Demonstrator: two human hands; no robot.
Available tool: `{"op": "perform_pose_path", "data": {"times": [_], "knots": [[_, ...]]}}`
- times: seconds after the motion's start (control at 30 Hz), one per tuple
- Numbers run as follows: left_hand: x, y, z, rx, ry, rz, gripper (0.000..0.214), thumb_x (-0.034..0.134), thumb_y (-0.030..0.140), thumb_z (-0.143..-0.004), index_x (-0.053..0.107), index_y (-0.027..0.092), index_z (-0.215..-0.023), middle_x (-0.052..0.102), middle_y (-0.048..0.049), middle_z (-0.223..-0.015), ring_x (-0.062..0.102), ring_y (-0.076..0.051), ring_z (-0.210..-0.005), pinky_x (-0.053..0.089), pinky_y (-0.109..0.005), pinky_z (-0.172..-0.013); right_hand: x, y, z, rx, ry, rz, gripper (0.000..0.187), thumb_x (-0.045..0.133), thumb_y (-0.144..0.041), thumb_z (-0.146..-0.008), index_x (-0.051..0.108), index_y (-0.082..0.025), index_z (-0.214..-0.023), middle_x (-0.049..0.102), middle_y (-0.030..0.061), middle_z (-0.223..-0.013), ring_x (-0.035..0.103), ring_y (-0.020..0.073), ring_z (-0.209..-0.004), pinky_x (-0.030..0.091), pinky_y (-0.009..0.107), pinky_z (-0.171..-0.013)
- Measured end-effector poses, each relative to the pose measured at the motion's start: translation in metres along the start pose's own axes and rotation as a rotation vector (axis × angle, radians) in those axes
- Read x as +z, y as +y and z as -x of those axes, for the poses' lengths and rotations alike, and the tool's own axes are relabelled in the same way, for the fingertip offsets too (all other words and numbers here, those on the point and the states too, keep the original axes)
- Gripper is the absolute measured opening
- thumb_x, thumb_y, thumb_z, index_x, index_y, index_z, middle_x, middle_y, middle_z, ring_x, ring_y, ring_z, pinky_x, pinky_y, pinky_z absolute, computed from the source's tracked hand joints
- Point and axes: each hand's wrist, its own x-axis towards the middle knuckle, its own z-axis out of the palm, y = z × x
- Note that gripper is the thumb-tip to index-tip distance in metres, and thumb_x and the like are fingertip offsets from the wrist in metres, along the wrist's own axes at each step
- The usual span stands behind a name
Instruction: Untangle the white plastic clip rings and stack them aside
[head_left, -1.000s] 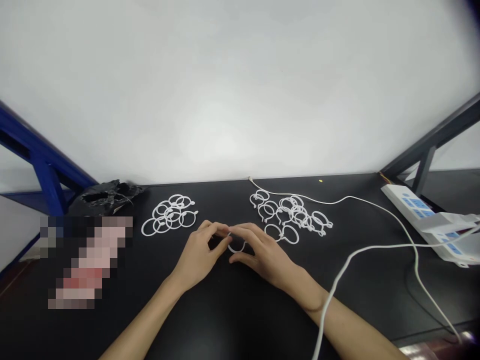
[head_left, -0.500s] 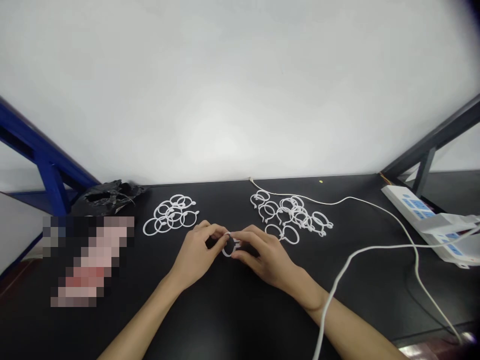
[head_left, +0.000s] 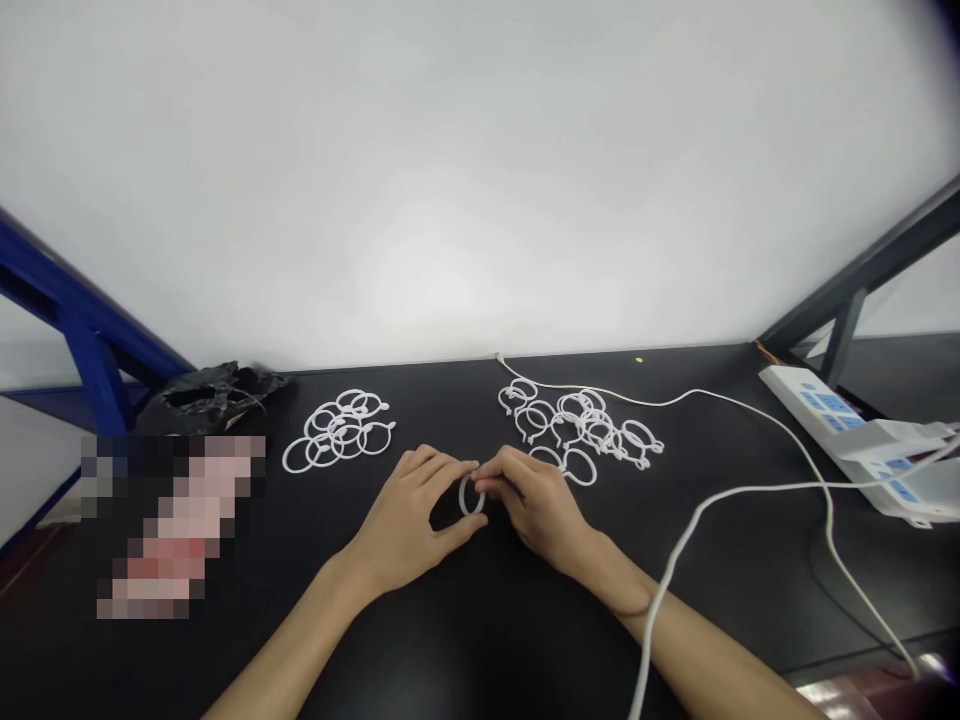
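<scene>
Between my two hands, just above the black table, is a white plastic ring [head_left: 463,497], seen partly from the side. My left hand [head_left: 409,515] spans it, with its index finger at the top and its thumb at the lower edge. My right hand [head_left: 536,505] pinches the ring's upper right side with curled fingers, which hide that part. Left of my hands lies a loose group of white rings with small tabs [head_left: 347,437]. More white rings [head_left: 576,405] lie to the right, several with a gap and projecting ends.
A white cable [head_left: 750,488] crosses over my right forearm. Another thin cable [head_left: 660,403] runs along the back of the black table [head_left: 450,640]. White power strips [head_left: 817,405] stand at right, crumpled black plastic [head_left: 217,390] at left. Blue frame beams [head_left: 94,370] border the left side.
The ring has shifted slightly right and turned. My left thumb and index finger have spread around it, while my right fingers have closed into a pinch at its upper side.
</scene>
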Motion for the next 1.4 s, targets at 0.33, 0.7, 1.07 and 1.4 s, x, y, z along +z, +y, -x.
{"op": "perform_pose_path", "data": {"times": [0.33,0.7,1.07,1.4], "knots": [[-0.008,-0.027,0.001,-0.141,0.227,-0.335,0.040,0.051,0.030,-0.091,0.054,0.018,-0.129,0.057,-0.0107,-0.118,0.049,-0.029,-0.112,0.044,-0.046,-0.097,-0.025,0.000,-0.006,0.164,-0.049,0.606,0.033,0.060,-0.051,-0.087,0.062,-0.019,-0.083,0.063,0.0036,-0.071,0.059,0.0188,-0.066,0.045,0.031,-0.063],[-0.021,-0.067,0.000,-0.391,0.380,-0.619,0.046,0.044,0.031,-0.093,0.049,0.014,-0.136,0.059,-0.0147,-0.129,0.047,-0.036,-0.113,0.043,-0.049,-0.090,-0.017,0.004,0.001,-0.012,-0.278,0.665,0.016,0.055,-0.013,-0.089,0.063,-0.019,-0.101,0.063,0.0061,-0.095,0.059,0.0206,-0.085,0.045,0.036,-0.078],[-0.019,-0.046,0.000,-0.270,0.434,-0.468,0.036,0.047,0.032,-0.094,0.054,0.020,-0.127,0.060,-0.0107,-0.124,0.046,-0.033,-0.117,0.039,-0.051,-0.100,-0.016,0.001,-0.001,-0.071,-0.257,0.507,0.027,0.045,-0.004,-0.091,0.060,-0.017,-0.109,0.062,0.0086,-0.103,0.058,0.0195,-0.086,0.047,0.035,-0.079],[0.002,-0.004,0.002,0.069,0.027,-0.158,0.056,0.057,0.034,-0.090,0.037,0.024,-0.142,0.058,-0.0068,-0.131,0.051,-0.024,-0.119,0.044,-0.044,-0.102,-0.002,-0.010,-0.001,0.049,0.038,-0.158,0.015,0.055,-0.012,-0.090,0.063,-0.022,-0.099,0.064,0.0037,-0.099,0.064,0.0140,-0.093,0.051,0.028,-0.083]]}}
